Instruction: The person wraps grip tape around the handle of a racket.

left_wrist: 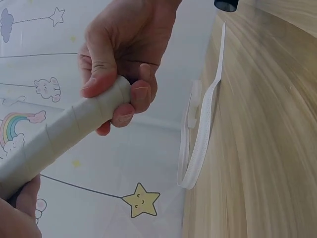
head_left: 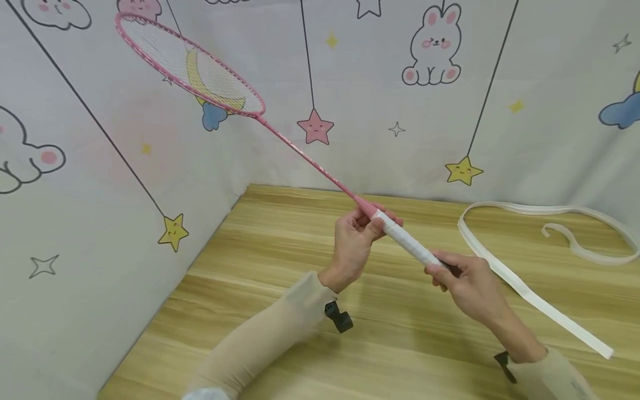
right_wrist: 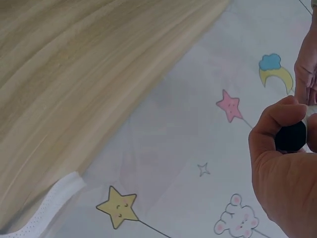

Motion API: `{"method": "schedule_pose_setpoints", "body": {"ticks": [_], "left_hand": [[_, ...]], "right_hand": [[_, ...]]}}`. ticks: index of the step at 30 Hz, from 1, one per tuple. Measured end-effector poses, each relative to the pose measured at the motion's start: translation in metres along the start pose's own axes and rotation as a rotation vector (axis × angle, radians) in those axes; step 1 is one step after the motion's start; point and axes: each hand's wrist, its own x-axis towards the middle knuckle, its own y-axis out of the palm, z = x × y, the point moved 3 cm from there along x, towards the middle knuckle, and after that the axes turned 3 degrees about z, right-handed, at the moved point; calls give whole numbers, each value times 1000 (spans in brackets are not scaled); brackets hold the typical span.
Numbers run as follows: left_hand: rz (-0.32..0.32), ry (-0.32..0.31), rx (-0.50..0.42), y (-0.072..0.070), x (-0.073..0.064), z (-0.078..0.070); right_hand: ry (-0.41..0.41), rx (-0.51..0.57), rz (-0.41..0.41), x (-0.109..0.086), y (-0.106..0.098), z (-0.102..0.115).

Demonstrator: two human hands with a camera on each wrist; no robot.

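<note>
A pink badminton racket (head_left: pixel 307 157) is held up at a slant over the table, its strung head up to the left. White wrap covers its handle (head_left: pixel 407 241). My left hand (head_left: pixel 351 240) grips the handle's upper end, by the pink cone, thumb on top. At the butt end, my right hand (head_left: pixel 472 283) holds the handle between thumb and fingers. The left wrist view shows the wrapped handle (left_wrist: pixel 59 131) close up, with spiral seams. A dark butt cap (right_wrist: pixel 291 137) shows inside the right hand's curl in the right wrist view.
A long white perforated strip (head_left: pixel 530 297) lies in a loose loop on the wood-patterned table (head_left: pixel 240 266), to the right of the hands. White cloth walls (head_left: pixel 380 155) with cartoon prints stand behind and to the left. Each wrist wears a small black camera (head_left: pixel 339 316).
</note>
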Motion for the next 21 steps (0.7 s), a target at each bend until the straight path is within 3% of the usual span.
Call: {"method": "schedule_pose_setpoints", "body": {"ticks": [5, 8, 14, 17, 21], "left_hand": [[57, 40, -34, 0, -3, -1], [123, 61, -19, -1, -4, -3], [261, 19, 201, -11, 3, -17], [232, -7, 247, -16, 7, -23], [111, -63, 177, -18, 10, -25]], "right_hand": [[-10, 157, 100, -1, 1, 1], [-5, 281, 188, -1, 4, 1], [29, 417, 245, 2, -6, -3], [32, 430, 227, 2, -12, -4], [37, 398, 179, 1, -14, -7]]}}
